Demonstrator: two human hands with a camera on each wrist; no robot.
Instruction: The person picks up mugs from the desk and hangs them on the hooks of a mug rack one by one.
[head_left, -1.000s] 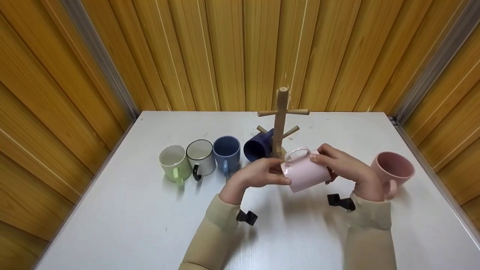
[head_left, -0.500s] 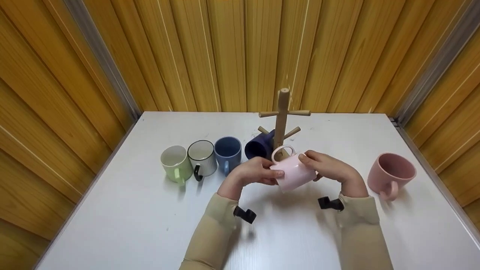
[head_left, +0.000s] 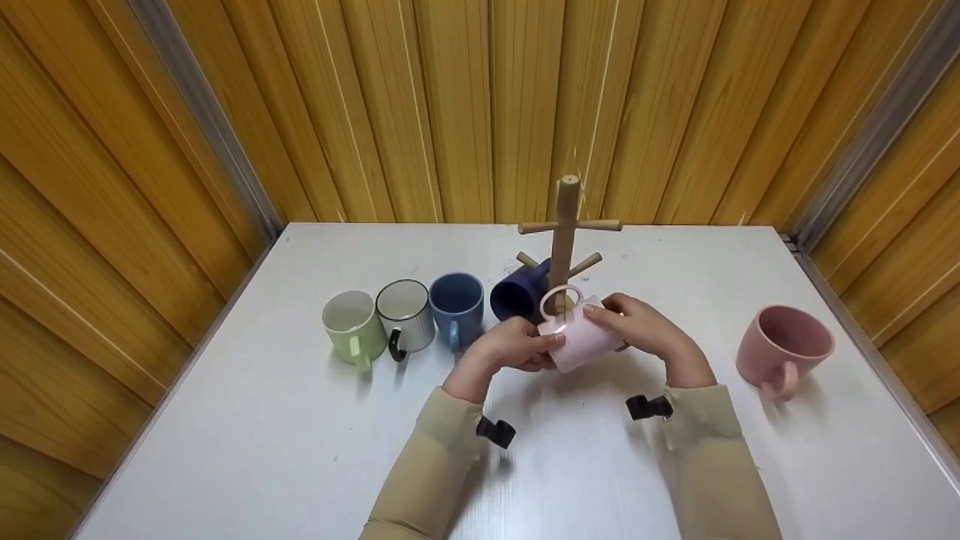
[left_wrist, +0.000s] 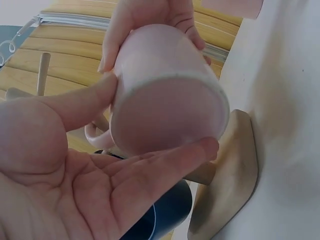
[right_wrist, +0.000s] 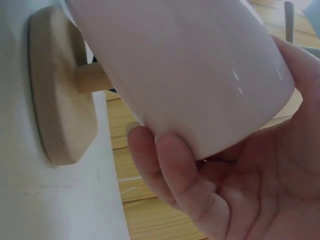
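Note:
A light pink mug [head_left: 581, 341] is held on its side in the air, just in front of the wooden mug tree [head_left: 562, 244]. Its handle points up beside the post, and its mouth faces left. My left hand [head_left: 506, 346] pinches it at the rim, thumb on the near side and fingers along the lower edge in the left wrist view. Around the base end, my right hand [head_left: 645, 328] grips the mug [right_wrist: 195, 75] with curled fingers. A dark blue mug [head_left: 517, 292] sits tilted at the tree's lower left peg; how its handle meets the peg is partly hidden.
Left of the tree stand a blue mug [head_left: 457, 307], a white mug with a black handle [head_left: 405, 315] and a green mug [head_left: 352, 326], all upright. At the right stands a darker pink mug [head_left: 784, 349]. Wood-panelled walls [head_left: 450, 112] enclose the white table [head_left: 262, 450].
Both hands have brought the light pink mug left, closer to the tree's post, with its handle now more upright. The right hand moved furthest left. The other mugs stay put.

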